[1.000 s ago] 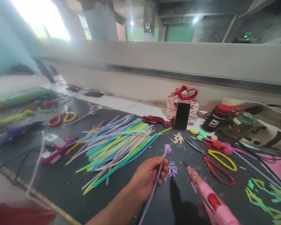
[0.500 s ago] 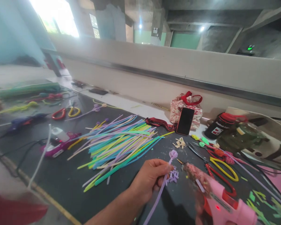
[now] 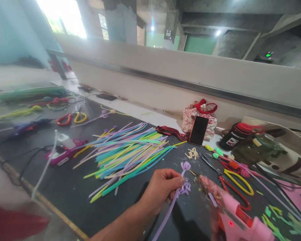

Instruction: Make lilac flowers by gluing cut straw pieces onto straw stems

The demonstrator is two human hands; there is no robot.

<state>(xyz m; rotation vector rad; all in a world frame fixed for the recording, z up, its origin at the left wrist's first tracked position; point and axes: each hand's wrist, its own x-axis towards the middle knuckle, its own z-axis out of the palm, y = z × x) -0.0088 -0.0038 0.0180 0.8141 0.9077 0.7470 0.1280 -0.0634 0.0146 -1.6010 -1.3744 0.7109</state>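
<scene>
Pinching a purple stem [image 3: 171,204] in my left hand [image 3: 160,189], I held its rolled bud [image 3: 185,165] just right of the straw pile [image 3: 125,150]. My right hand [image 3: 213,224], apart from the left and farther right of the pile, gripped the glue gun [image 3: 235,217], nozzle near the bud.

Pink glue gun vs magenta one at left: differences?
The pink glue gun is pale pink, the magenta glue gun darker with white parts. The pink one is held off the table, nozzle near the purple straw flower; the magenta one lies flat, untouched. Both are hot-glue guns.
</scene>
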